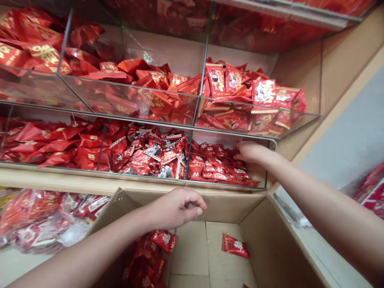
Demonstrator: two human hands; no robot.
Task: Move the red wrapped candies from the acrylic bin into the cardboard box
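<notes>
My left hand (183,206) hovers over an open cardboard box (252,206), its fingers curled loosely toward the thumb and nothing visible in them. Below it, several red candy packets (144,260) lie in the box's left part, partly behind my forearm. A single red packet (235,245) with silver and gold print rests on the box floor at the right. My right hand (250,152) reaches into the lower right clear bin (225,185), at the edge of a pile of small red packets (214,162). Its fingers are bent; what they hold, if anything, is hidden.
Clear dividers split the shelf into bins of red wrapped sweets (156,154). An upper bin (258,102) overhangs my right hand. Plastic bags of red packets (39,216) lie left of the box. The wooden shelf side (345,76) and a grey wall (345,156) are at right.
</notes>
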